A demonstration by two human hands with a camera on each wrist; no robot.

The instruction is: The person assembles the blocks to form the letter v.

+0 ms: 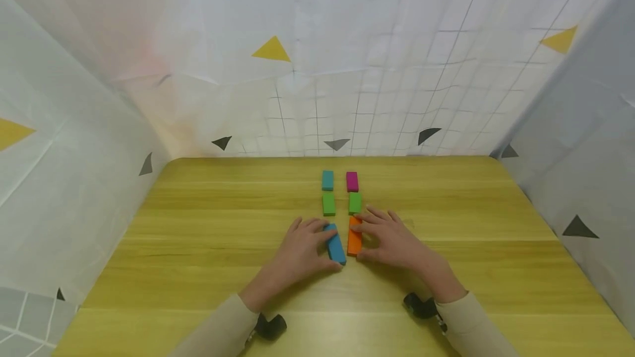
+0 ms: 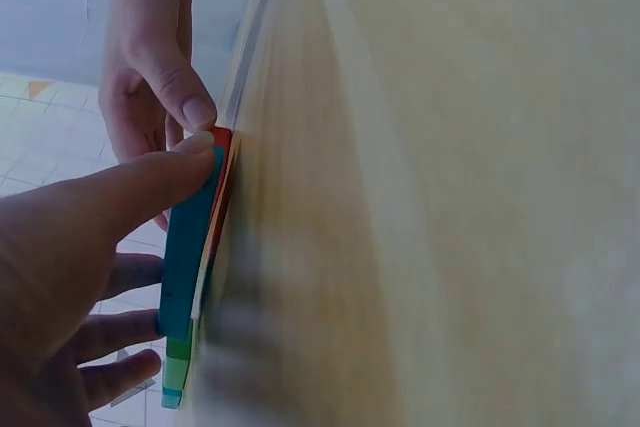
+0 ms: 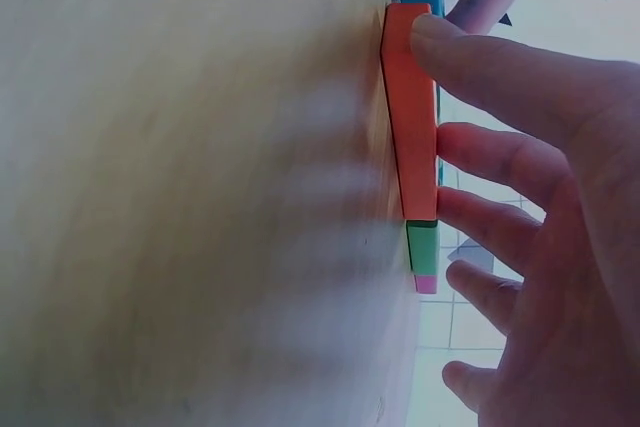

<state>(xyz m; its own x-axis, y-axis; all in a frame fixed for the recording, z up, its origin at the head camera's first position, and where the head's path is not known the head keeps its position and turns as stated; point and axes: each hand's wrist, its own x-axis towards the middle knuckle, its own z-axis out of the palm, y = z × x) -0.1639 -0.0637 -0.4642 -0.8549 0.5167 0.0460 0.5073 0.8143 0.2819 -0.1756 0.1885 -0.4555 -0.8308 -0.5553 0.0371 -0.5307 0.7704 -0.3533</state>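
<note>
My left hand (image 1: pixel 302 249) grips a long blue block (image 1: pixel 336 247), with the thumb at its near end and fingertips towards its far end. The block lies slanted, its near end turned to the right. On the other side, my right hand (image 1: pixel 392 238) holds an orange block (image 1: pixel 354 238) between the thumb at the near end and the fingers over its far part. Beyond the blue block lies a green block (image 1: pixel 329 204); a second green block (image 1: pixel 355 203) lies just past the orange one. The left thumb (image 2: pixel 170 177) shows on the blue block's end in the left wrist view.
At the far end of the two rows are a teal block (image 1: pixel 328 180) on the left and a magenta block (image 1: pixel 352 181) on the right. The wooden table (image 1: pixel 213 208) is bordered by white sheets (image 1: pixel 337 109) behind and at both sides.
</note>
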